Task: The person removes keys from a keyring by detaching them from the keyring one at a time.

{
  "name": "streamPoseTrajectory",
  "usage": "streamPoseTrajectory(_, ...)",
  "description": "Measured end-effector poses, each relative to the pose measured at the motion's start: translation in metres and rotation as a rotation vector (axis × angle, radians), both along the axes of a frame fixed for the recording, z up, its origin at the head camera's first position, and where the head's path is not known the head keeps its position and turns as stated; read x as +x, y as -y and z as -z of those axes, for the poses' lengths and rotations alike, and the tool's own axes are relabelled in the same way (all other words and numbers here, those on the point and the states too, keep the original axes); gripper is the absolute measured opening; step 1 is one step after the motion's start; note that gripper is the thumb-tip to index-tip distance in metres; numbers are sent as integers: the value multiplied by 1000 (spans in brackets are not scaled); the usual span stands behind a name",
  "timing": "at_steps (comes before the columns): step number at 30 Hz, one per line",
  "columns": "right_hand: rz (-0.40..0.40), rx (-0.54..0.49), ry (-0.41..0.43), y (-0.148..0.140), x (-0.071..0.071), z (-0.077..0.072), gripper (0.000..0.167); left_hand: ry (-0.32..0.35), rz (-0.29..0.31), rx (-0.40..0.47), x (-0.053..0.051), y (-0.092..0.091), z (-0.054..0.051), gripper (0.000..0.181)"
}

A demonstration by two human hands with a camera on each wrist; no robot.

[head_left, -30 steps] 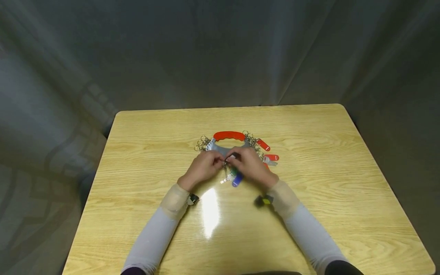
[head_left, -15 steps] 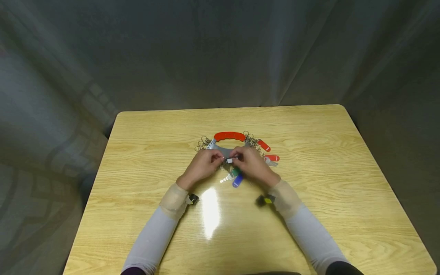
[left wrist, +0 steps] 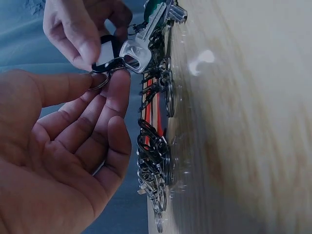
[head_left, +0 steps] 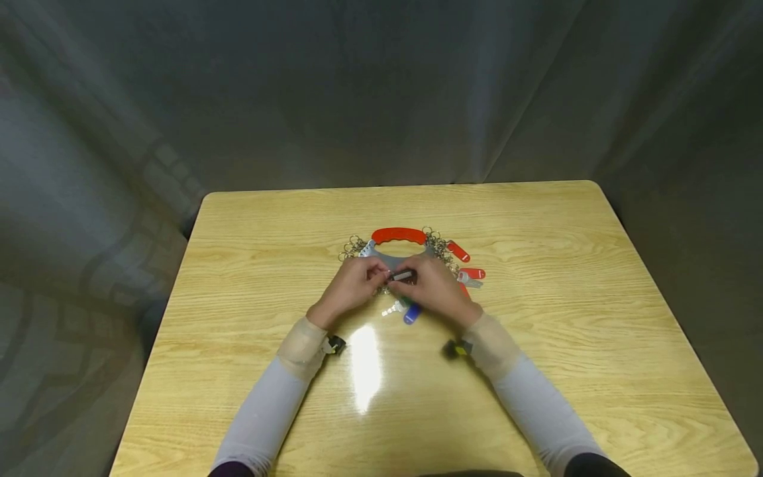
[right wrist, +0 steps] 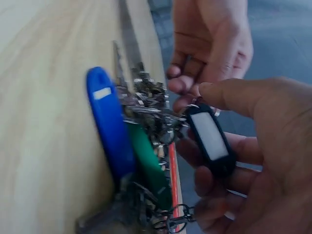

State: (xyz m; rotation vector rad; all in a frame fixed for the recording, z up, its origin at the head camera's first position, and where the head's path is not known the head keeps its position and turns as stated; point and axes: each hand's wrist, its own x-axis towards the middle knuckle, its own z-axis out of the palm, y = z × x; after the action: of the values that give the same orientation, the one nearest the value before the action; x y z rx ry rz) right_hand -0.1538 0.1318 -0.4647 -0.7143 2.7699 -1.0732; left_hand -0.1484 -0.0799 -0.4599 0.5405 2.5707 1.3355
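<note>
Over a grey metal key holder with a red handle (head_left: 398,235), both hands meet. My left hand (head_left: 350,286) pinches a small split ring (left wrist: 100,82) between thumb and finger. A black key tag (right wrist: 211,139) with a white label hangs on that ring, and my right hand (head_left: 438,286) holds it by thumb and fingers. Close beside it in the left wrist view is a silver key (left wrist: 137,52); whether it is on the same ring I cannot tell. Below the hands lie a blue tag (head_left: 412,314) and a green tag (right wrist: 150,165), partly hidden.
Several rings and clips (head_left: 352,248) hang along the holder's left side, more (head_left: 438,244) along its right. Red tags (head_left: 458,251) and a pale key (head_left: 470,281) lie to the right on the wooden table (head_left: 554,298). Grey curtains (head_left: 381,99) stand behind.
The black tag has turned in my right hand: its white label showed more broadly half a second ago and looks narrower now. Both hands stay in nearly the same place.
</note>
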Motion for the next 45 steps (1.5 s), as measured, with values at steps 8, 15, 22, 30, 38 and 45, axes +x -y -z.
streamPoseTrajectory(8,66,105,-139,8,3,6,29,-14,0,-5,0,-1,0,9)
streamPoseTrajectory(15,40,142,-190,8,4,3,20,12,-9,-6,0,0,1,10)
streamPoseTrajectory(22,-10,99,-164,4,4,2,16,14,-1,15,-2,1,3,8)
streamPoseTrajectory(30,19,-18,-18,1,3,-3,14,12,9,0,-2,2,6,8)
streamPoseTrajectory(38,57,-69,58,-3,1,-5,14,-31,9,40,-1,-3,7,8)
streamPoseTrajectory(45,86,-79,75,-2,0,-12,16,-77,17,46,-1,-5,8,7)
